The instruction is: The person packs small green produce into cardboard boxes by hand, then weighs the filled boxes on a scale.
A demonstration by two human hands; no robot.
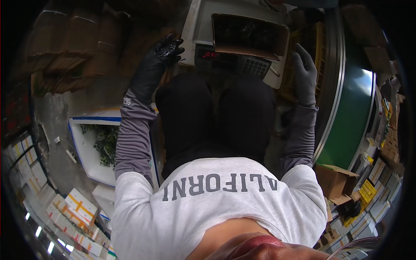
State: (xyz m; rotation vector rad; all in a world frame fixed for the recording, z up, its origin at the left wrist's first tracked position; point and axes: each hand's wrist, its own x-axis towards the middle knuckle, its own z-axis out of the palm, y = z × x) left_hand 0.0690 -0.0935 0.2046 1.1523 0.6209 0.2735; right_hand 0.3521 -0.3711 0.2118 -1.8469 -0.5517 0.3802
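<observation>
My left hand, in a glossy black glove, is held left of the scale with its fingers apart and slightly curled. Nothing shows in it. On the other side, my right hand wears a grey knit glove; its fingers are stretched out and it holds nothing visible. Between the hands, an open cardboard box rests on a scale. The box's dark contents cannot be made out. Red digits glow on the scale's display, beside a keypad.
A white foam box with green leafy stuff stands at my left. Stacked flat cardboard is at the upper left. A green surface with metal edging runs along the right, near a yellow crate and an open carton.
</observation>
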